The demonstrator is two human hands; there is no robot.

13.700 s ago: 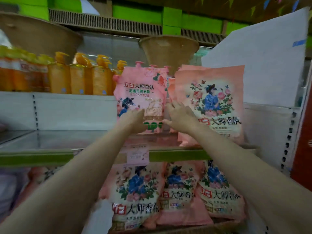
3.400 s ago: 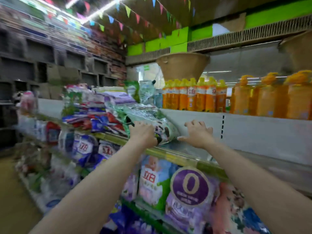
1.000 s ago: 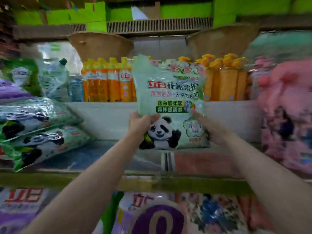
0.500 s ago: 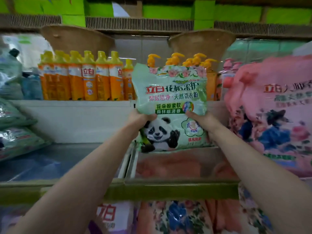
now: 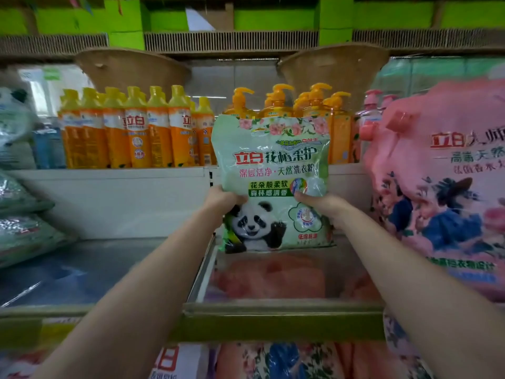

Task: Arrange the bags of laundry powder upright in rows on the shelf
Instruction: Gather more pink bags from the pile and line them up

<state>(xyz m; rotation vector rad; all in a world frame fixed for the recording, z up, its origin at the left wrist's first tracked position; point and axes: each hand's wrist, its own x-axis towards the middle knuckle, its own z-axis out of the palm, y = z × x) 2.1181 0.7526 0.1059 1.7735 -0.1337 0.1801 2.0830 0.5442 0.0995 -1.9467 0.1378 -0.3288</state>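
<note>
Gripping a green bag of laundry powder (image 5: 273,184) by its two sides, both hands held it upright at the back of the metal shelf (image 5: 109,269). The left hand (image 5: 222,199) curled round the bag's left edge, thumb laid on the front just above the panda picture, while the right hand (image 5: 318,202) clasped the right edge with its thumb pressed on the front near the round flower badge. The bag's printed face was turned toward the camera, red and pink lettering across its middle and pink blossoms along its top. Its lower edge sat right at the shelf surface, close to the white back panel (image 5: 123,203); whether it actually touched the shelf could not be told.

To the right of it stood a large pink bag (image 5: 442,187), upright, its front showing flowers and a blue-clad figure, very near the camera and blurred. At the far left two more green bags (image 5: 24,214) lay flat, one stacked on the other. On the next shelf up, a row of orange bottles (image 5: 136,132) with yellow caps stood left of the held bag, and orange pump bottles (image 5: 308,105) stood directly behind its top edge. Pink pump bottles (image 5: 369,121) followed further right. Two brown woven baskets (image 5: 131,67) sat above the bottles. Below the green shelf edge (image 5: 273,326), on the lower level, were pink flowered bags (image 5: 287,359), only partly in view.
</note>
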